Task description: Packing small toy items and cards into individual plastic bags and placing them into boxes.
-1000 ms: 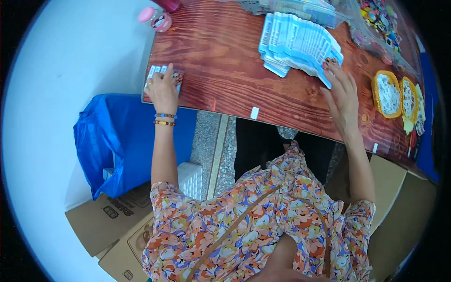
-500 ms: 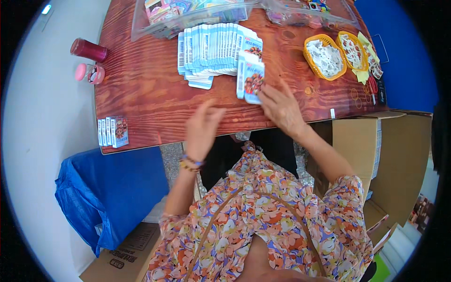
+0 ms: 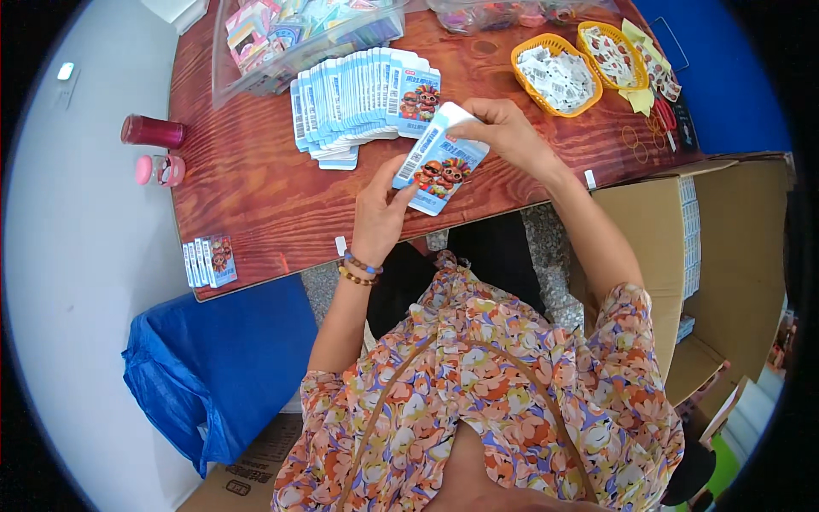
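Observation:
Both my hands hold a light blue carton (image 3: 445,175) with cartoon figures on its front, tilted above the table near its front edge. My left hand (image 3: 381,209) grips its lower left side with thumb and fingers. At its upper right end, my right hand (image 3: 503,135) pinches it, the thumb lying on the front. Just beyond the hands, a fanned row of similar flat cartons (image 3: 350,94) lies on the wood-patterned table (image 3: 281,192). Several filled-looking cartons (image 3: 210,261) are lined up at the table's left front corner.
Clear plastic bins (image 3: 300,61) with colourful packets stand at the back. Two yellow baskets (image 3: 522,78) of small sachets sit at the right, near red-handled scissors (image 3: 664,111). A tumbler (image 3: 153,132) and pink jar (image 3: 160,171) are left. An open cardboard box (image 3: 636,226) adjoins the right edge.
The carton was by the row under my right hand; now it is raised nearer me and tilted. My left hand, empty before, has moved onto it. The head view has shifted.

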{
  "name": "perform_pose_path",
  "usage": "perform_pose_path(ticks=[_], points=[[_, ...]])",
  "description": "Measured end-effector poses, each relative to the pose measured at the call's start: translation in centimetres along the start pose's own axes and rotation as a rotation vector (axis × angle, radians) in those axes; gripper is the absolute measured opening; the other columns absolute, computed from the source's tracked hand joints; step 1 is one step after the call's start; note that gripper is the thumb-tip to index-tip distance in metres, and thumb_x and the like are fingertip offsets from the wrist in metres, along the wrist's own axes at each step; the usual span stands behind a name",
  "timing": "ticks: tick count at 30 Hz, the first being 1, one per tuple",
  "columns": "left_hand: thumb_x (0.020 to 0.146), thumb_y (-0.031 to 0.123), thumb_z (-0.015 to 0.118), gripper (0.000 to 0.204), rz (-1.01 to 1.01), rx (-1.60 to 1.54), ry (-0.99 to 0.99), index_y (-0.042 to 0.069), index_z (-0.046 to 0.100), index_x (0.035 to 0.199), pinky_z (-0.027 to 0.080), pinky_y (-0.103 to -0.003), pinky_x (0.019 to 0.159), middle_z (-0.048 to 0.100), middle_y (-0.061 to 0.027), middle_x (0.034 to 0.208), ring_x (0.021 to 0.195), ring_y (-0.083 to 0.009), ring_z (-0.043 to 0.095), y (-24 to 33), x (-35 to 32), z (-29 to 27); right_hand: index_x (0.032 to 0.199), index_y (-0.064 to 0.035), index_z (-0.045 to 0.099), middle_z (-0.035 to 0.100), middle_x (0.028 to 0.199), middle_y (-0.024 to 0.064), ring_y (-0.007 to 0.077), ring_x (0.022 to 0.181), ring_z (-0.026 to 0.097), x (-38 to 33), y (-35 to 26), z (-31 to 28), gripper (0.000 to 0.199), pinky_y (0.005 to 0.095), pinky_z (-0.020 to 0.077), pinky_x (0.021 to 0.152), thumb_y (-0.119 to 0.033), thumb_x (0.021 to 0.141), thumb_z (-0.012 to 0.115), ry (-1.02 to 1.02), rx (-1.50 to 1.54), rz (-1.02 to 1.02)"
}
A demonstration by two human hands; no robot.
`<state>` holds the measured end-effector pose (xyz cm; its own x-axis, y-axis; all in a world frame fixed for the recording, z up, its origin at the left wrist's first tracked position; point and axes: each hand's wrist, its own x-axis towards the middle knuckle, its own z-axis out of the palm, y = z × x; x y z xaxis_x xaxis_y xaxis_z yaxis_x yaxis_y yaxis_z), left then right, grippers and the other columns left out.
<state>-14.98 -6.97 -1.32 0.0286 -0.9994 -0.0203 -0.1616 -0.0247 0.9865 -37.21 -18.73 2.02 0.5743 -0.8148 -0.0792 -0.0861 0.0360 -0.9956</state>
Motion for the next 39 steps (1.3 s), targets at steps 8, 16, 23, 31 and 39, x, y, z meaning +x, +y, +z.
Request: perform_pose_path(ticks=[8, 16, 23, 31, 39], points=[[0.066, 0.033, 0.088, 0.095, 0.378, 0.927, 0.157, 0.000, 0.041, 0.141, 0.042, -0.048, 0.095, 0.055, -0.0158, 0.118, 0.112, -0.0333, 0.054, 4.2, -0.2, 2.3, 0.097, -0.0003, 0.071, 0.067, 0.079, -0.0041, 0.0012, 0.074, 0.058, -0.9, -1.0, 3.0, 0.017, 0.0208, 0.0467, 0.065, -0.016, 0.096, 0.065, 0.079, 0.003, -0.033], [0.072, 0.023, 0.085, 0.065, 0.181, 0.521, 0.246, 0.001, 0.055, 0.126, 0.053, -0.042, 0.080, 0.065, -0.0183, 0.108, 0.096, -0.0353, 0.065, 3.9, 0.8, 2.0, 0.120, 0.0012, 0.060, 0.064, 0.111, 0.0067, 0.0127, 0.102, 0.062, -3.1, -0.8, 3.8, 0.025, 0.0269, 0.0509, 0.089, -0.010, 0.098, 0.061, 0.449, -0.101, -0.140], [0.085, 0.006, 0.075, 0.042, -0.024, -0.008, 0.277, -0.001, 0.058, 0.122, 0.055, -0.031, 0.075, 0.069, -0.0130, 0.109, 0.092, -0.0160, 0.068, 3.1, 1.0, 2.5, 0.134, -0.0005, 0.052, 0.061, 0.125, 0.0112, 0.0179, 0.119, 0.059, -4.1, 1.9, 6.5, 0.040, 0.0306, 0.0545, 0.091, 0.002, 0.095, 0.060, 0.517, 0.356, -0.155], [0.093, 0.003, 0.067, 0.037, -0.056, -0.457, 0.244, -0.005, 0.056, 0.127, 0.055, -0.024, 0.075, 0.069, -0.0101, 0.111, 0.094, -0.0108, 0.066, 2.5, 0.6, 2.8, 0.142, 0.0011, 0.046, 0.060, 0.130, 0.0130, 0.0198, 0.119, 0.060, -4.6, 2.2, 6.6, 0.051, 0.0332, 0.0511, 0.098, 0.001, 0.094, 0.061, 0.323, 0.377, -0.228], [0.092, 0.005, 0.068, 0.040, 0.155, -0.039, 0.219, -0.001, 0.060, 0.130, 0.055, -0.025, 0.074, 0.068, -0.0078, 0.105, 0.091, -0.0107, 0.066, 1.8, 0.2, 1.3, 0.125, -0.0009, 0.063, 0.063, 0.122, 0.0091, 0.0166, 0.112, 0.060, -5.0, 2.1, 5.9, 0.033, 0.0298, 0.0506, 0.094, -0.002, 0.093, 0.065, 0.304, 0.230, -0.211]])
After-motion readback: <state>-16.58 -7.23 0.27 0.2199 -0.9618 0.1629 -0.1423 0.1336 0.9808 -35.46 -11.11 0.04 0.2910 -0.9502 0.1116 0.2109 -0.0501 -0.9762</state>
